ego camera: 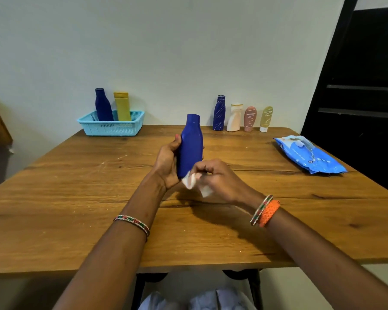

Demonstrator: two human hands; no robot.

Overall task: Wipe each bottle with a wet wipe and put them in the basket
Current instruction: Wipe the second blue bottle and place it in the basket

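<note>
Wiping in progress: above the surface's middle, our left hand (166,162) grips the blue bottle (190,144) while our right hand (217,177) pinches a wet wipe (189,181) against its base. Next, we judge, comes the basket (111,125) at the far left corner.

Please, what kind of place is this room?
Probably a plain room at home, though I cannot be sure: a wooden table against a bare wall, with toiletry bottles, a small basket and a wet wipe pack.
</note>
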